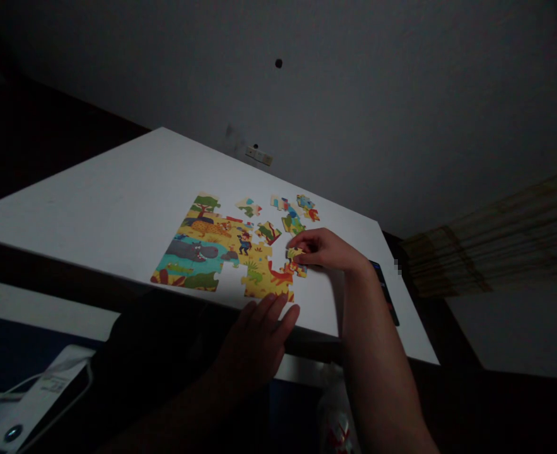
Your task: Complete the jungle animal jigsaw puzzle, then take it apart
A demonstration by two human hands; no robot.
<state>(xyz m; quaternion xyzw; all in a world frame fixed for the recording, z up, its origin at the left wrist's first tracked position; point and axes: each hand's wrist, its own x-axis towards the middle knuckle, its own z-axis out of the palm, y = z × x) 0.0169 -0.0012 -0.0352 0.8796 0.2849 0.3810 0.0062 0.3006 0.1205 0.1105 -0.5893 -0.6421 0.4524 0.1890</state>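
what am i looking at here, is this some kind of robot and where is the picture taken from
No robot here: these are a person's own two bare hands, seen from a camera worn on their head, looking forward and down. On the white table lies a partly assembled jigsaw puzzle of cartoon animals, including a hippo, with loose pieces beyond it. The right hand has a yellow puzzle piece in its grip, at the puzzle's edge. The left hand is spread open by the table's near edge, holding nothing.

Dim overall, v. dark corners, left hand point(254, 343) in shadow, edges warped.
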